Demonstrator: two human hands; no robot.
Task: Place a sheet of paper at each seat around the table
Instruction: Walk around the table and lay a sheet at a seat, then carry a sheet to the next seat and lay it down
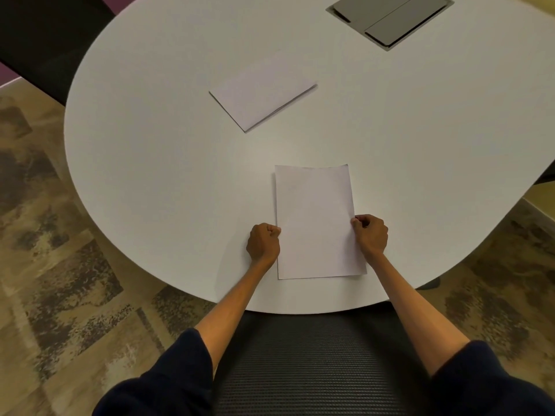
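A white sheet of paper (316,223) lies flat near the front edge of the white table (150,145), above a black mesh chair (312,361). My left hand (263,242) pinches the sheet's left edge with curled fingers. My right hand (371,234) pinches its right edge the same way. Farther back, left of centre, a thin stack of white paper (261,91) rests at an angle on the table.
A grey cable hatch (390,18) is set into the table at the back right. A dark chair (45,40) stands at the far left. Patterned carpet (60,265) surrounds the table.
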